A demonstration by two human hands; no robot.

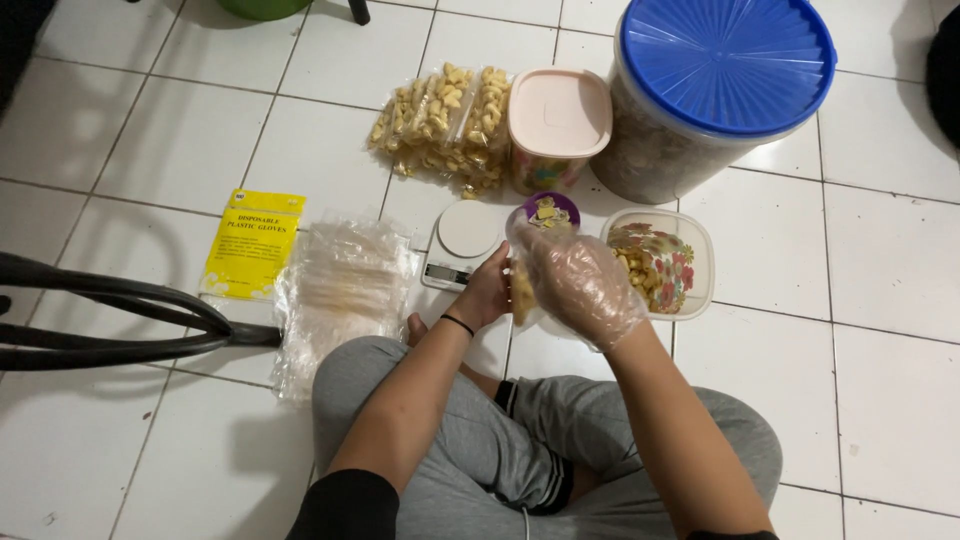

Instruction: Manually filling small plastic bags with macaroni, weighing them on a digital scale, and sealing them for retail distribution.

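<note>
1. The left hand (pixel 487 292), bare with a black wristband, has its grip clenched around a small clear bag of snacks (pixel 521 290), held above the floor (pixel 150 150) just in front of the knees.
2. The right hand (pixel 580 283), in a clear plastic glove, is at the bag's mouth; I cannot tell its grip.
3. Just beside: white scale (pixel 461 240), purple cup (pixel 548 210), open snack container (pixel 662 262).
4. Behind: filled bags (pixel 445 125), blue-lidded tub (pixel 715 90).

Gloved right hand (pixel 580 285) at snack bag (pixel 521 292)
</note>
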